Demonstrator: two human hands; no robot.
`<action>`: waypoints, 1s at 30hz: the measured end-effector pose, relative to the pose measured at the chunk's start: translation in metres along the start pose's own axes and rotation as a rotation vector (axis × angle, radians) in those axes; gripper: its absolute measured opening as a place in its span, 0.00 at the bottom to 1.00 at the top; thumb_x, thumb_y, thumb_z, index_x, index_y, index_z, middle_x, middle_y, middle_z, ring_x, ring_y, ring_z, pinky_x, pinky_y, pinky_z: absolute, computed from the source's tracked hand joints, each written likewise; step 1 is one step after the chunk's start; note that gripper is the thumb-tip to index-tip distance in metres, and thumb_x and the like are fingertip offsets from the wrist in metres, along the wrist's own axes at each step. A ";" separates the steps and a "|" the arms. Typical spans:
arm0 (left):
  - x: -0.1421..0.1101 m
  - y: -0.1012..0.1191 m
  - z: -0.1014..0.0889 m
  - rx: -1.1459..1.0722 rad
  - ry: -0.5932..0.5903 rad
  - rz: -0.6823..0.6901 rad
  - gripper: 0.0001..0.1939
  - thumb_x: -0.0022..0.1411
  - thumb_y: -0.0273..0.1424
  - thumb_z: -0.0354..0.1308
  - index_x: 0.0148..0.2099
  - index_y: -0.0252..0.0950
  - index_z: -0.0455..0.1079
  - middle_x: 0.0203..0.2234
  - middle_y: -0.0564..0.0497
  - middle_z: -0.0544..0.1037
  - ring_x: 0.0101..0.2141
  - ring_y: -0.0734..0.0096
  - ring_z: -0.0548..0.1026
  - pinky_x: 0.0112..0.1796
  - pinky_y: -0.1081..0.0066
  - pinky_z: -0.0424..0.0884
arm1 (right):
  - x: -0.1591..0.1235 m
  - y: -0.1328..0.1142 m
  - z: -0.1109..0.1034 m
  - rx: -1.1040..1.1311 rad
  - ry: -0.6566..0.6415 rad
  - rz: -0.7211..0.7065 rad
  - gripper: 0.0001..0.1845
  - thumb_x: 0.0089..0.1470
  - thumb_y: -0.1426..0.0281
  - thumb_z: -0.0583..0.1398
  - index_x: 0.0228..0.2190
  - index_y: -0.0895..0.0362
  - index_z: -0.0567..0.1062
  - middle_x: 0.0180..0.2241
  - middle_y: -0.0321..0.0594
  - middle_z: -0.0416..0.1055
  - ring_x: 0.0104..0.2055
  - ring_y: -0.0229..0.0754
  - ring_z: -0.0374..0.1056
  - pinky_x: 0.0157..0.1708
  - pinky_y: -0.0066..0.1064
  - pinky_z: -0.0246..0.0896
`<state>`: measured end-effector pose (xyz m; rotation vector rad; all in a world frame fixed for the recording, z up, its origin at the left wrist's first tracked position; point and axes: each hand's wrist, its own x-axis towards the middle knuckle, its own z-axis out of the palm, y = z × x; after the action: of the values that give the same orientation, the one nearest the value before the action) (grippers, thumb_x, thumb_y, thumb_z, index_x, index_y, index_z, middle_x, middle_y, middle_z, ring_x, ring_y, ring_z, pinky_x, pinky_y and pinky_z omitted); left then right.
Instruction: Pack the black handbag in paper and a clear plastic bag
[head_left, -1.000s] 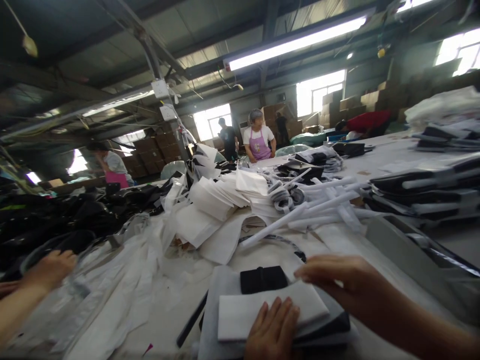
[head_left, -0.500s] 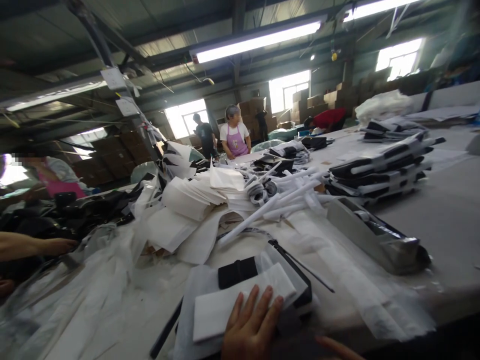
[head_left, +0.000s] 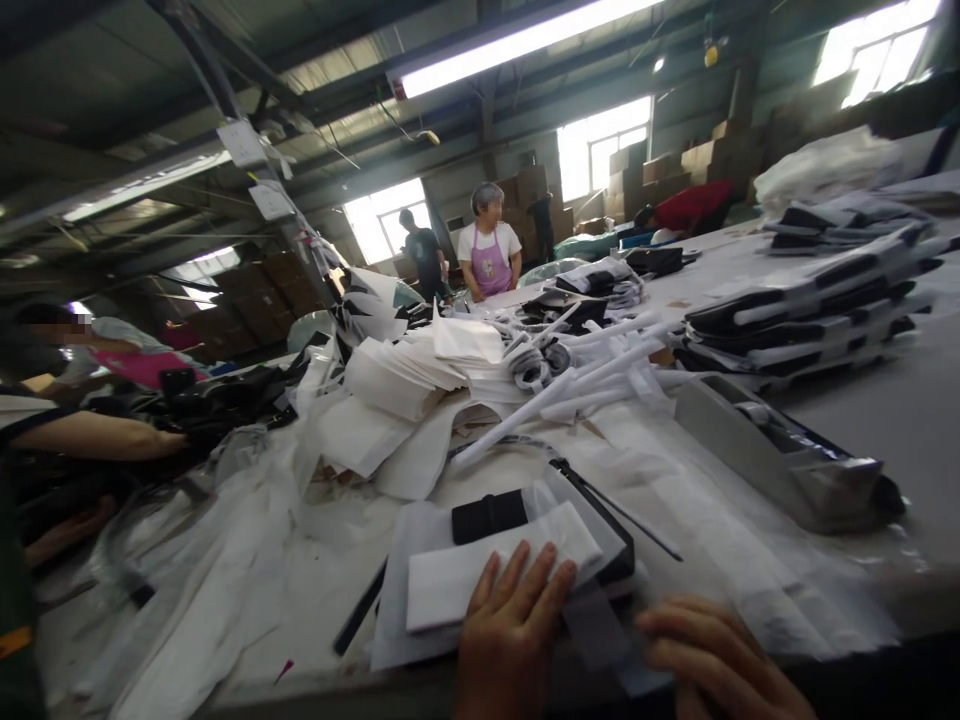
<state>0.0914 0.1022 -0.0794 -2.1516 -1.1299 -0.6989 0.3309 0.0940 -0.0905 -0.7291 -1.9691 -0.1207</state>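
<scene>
White pad [head_left: 437,592] lies beneath the left hand [head_left: 508,630].

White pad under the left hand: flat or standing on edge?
Flat: the white pad shows its broad face up, left hand resting across it.

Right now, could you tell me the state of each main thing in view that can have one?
white pad: flat, under left hand
left hand: open, spread
right hand: half curled, grip unclear
translucent sheet: spread beneath white pad
white sheets: fanned out, heaped
black packages: stacked
grey dispenser: upright
ceiling lamp: lit
</scene>
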 end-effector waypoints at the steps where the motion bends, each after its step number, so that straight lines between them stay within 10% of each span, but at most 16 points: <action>1: 0.000 0.000 0.000 0.000 0.002 -0.004 0.20 0.75 0.32 0.40 0.60 0.48 0.69 0.56 0.64 0.74 0.53 0.68 0.77 0.48 0.61 0.73 | 0.014 -0.001 0.000 -0.005 -0.009 -0.013 0.12 0.58 0.76 0.58 0.43 0.55 0.76 0.42 0.40 0.79 0.49 0.41 0.73 0.51 0.28 0.69; 9: 0.006 0.001 -0.007 -0.117 -0.001 -0.066 0.21 0.73 0.36 0.42 0.60 0.38 0.68 0.55 0.60 0.76 0.52 0.65 0.78 0.47 0.59 0.77 | 0.050 0.031 0.024 -0.134 -0.199 -0.294 0.17 0.70 0.73 0.49 0.48 0.58 0.77 0.43 0.41 0.79 0.47 0.41 0.71 0.54 0.35 0.62; 21: 0.011 0.009 0.001 -0.195 0.003 -0.235 0.15 0.72 0.36 0.47 0.55 0.44 0.71 0.48 0.62 0.81 0.46 0.64 0.82 0.44 0.56 0.80 | 0.063 0.037 0.035 -0.141 -0.352 -0.274 0.20 0.69 0.75 0.44 0.45 0.59 0.74 0.41 0.42 0.76 0.41 0.46 0.70 0.40 0.37 0.70; 30: 0.000 0.025 0.029 -0.247 0.168 -0.369 0.15 0.73 0.36 0.47 0.50 0.45 0.75 0.45 0.60 0.83 0.48 0.69 0.80 0.67 0.61 0.50 | 0.040 0.035 0.038 -0.074 -0.243 -0.187 0.20 0.70 0.71 0.44 0.47 0.62 0.74 0.38 0.45 0.76 0.39 0.45 0.70 0.43 0.38 0.72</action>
<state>0.1174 0.1116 -0.1059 -2.0493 -1.4264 -1.2163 0.3074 0.1540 -0.0838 -0.6293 -2.2742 -0.2270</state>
